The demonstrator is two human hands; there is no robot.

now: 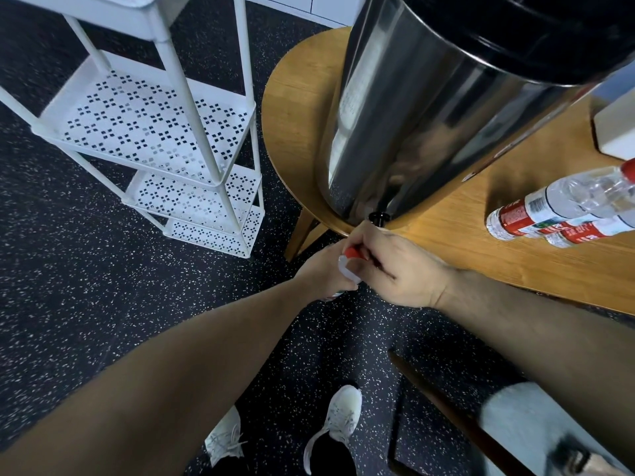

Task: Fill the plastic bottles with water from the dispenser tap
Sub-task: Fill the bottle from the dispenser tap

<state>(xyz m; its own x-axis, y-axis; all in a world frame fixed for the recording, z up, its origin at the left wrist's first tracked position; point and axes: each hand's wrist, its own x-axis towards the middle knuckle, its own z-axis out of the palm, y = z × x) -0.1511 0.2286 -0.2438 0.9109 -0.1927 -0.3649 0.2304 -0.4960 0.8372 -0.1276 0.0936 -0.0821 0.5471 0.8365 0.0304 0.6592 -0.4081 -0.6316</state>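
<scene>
A steel water dispenser (412,108) with a black lid stands on the round wooden table (481,249); its small black tap (379,218) juts out over the table's edge. Just below the tap, my left hand (321,273) grips a plastic bottle (345,269) around its body. My right hand (395,266) pinches the bottle's red cap (354,253) from above. Most of the bottle is hidden by my fingers. Two more plastic bottles (563,207) with red labels lie on their sides on the table at the right.
A white perforated metal shelf rack (165,132) stands on the dark speckled floor to the left of the table. A white box (615,128) sits at the table's far right. My white shoes (340,420) are below, beside a dark bench edge (446,407).
</scene>
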